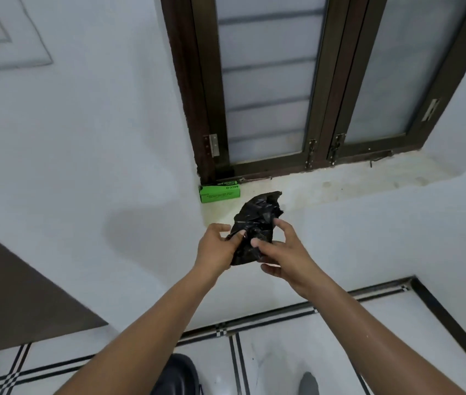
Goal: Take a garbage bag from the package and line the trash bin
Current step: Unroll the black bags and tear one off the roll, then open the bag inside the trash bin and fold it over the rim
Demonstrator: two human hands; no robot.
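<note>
A small green cardboard package (220,191) sits on the pale stone window sill (340,181). Before it, the left hand (217,246) pinches a crumpled black plastic garbage bag (254,226); the right hand (281,249) grips its other side, fingers curled. Thin film could tear if pulled hard (no bin is visible).
</note>
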